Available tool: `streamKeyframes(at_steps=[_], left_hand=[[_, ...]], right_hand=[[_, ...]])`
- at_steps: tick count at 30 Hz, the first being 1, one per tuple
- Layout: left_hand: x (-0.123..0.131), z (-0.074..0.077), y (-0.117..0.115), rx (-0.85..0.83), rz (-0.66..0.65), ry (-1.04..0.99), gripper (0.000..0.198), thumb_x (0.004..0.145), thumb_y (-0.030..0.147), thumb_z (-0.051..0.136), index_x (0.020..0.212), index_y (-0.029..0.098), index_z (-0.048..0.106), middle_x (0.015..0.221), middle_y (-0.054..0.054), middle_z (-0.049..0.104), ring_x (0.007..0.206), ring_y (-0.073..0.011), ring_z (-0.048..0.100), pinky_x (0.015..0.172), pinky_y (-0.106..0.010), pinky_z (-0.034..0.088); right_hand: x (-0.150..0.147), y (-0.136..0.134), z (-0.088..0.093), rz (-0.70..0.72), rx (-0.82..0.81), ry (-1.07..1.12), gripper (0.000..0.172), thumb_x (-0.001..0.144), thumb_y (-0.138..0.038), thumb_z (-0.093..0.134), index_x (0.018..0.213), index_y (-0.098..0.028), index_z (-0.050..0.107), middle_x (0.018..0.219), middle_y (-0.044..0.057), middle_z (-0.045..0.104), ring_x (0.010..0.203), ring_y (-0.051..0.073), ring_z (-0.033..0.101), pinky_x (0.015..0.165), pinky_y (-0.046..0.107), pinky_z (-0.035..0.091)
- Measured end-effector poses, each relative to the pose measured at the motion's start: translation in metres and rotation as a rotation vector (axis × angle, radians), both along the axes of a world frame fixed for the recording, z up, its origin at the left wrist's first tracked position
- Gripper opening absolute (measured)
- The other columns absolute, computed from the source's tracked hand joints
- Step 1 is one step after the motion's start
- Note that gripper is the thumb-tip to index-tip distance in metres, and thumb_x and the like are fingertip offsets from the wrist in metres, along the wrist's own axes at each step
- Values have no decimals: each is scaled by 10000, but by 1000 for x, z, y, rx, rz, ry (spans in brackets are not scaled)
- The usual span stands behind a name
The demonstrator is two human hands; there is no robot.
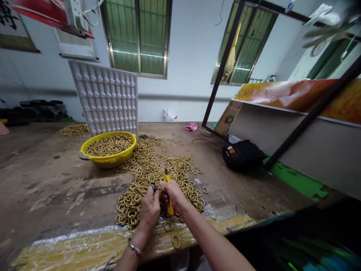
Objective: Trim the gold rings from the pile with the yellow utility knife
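Note:
My right hand (175,194) is closed round a yellow utility knife (168,180), whose dark tip points away from me. Close beside it, my left hand (150,207) has its fingers pinched together on a brass-coloured ring (160,189); a dark band or cover shows at one fingertip. Both hands are over the near part of a wide pile of similar rings (135,199), partly hiding it. Two loose rings lie nearer me, one of them a ring (176,242) by the table edge.
A yellow basin (113,162) full of rings stands at the left. Behind it a white moulded tray (108,99) leans upright, with another heap of rings (73,130) beyond. A black bag (242,156) and a dark metal post (222,64) are on the right. Yellow tape (81,246) covers the front edge.

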State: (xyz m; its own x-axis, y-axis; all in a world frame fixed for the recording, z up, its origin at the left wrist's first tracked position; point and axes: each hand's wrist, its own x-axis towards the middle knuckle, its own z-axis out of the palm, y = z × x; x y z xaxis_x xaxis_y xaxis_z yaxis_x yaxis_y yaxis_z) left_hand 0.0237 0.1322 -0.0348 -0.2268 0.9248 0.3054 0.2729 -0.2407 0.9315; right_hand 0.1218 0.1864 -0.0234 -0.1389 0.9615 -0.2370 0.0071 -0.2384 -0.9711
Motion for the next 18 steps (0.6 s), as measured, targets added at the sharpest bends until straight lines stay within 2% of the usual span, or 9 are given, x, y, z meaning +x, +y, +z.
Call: streamKeyframes(at_steps=[3,7,10,13,15,18], left_hand=[[-1,1,-1,-14,-72,-8,205,896,363,454,848,200,569,725,-8,613,659,-172,557,625,-258,428],[-12,-5,4,-90,27,9,234,876,392,487,788,191,569,610,21,562,563,-156,518,544,-243,389],[-27,-6,6,-138,16,113,204,852,349,505,794,186,613,655,-9,637,622,-182,582,597,-265,424],[-36,0,1,-181,-3,190,133,812,285,533,788,189,623,733,-37,705,692,-204,637,663,-290,458],[-35,7,-4,-171,34,183,134,817,292,534,805,196,626,783,-49,727,738,-210,661,706,-301,472],[-23,17,-12,-154,-13,12,212,828,368,553,875,184,649,833,-69,739,787,-216,679,740,-308,498]], right_hand=[[4,5,3,30,-47,72,244,714,-381,595,628,-201,454,385,-90,387,311,65,323,320,175,239],[9,7,7,10,-63,161,301,676,-439,655,696,-195,480,466,-62,511,335,56,367,311,155,252],[15,4,11,-11,-77,224,370,630,-475,698,746,-193,488,577,-9,616,382,65,428,311,150,270],[20,-2,15,-15,-75,279,428,584,-488,747,760,-190,497,624,21,647,447,86,486,322,147,286],[20,-6,17,-24,-54,302,449,561,-487,775,771,-181,522,673,37,665,495,95,515,333,146,303],[17,-13,19,-60,-4,297,455,531,-474,809,759,-157,576,737,33,665,473,71,486,333,154,315]])
